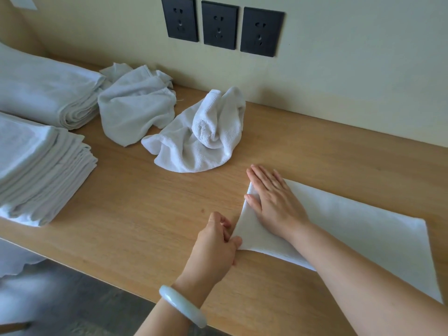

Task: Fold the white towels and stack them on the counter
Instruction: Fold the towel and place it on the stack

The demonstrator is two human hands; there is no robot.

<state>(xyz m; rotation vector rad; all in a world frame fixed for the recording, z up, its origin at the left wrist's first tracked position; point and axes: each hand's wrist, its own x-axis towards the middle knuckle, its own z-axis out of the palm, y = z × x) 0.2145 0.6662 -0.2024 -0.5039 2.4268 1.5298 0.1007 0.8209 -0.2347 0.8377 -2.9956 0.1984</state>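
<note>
Flat white terry towel (351, 221) spread on light wooden counter (135, 204), under & to rt of both hands. Right hand (274, 202) open, palm down, fingers together, pressing towel's left end. Left hand (215, 243) just beside it, nearer counter edge, pinched on towel's near-left corner; pale jade-like bangle (181, 306) on that wrist. Beyond hands: two crumpled white towels (194, 144), unfolded. Far left of hands: stack of folded white towels (41, 170), second folded pile (46, 95) behind it
</note>
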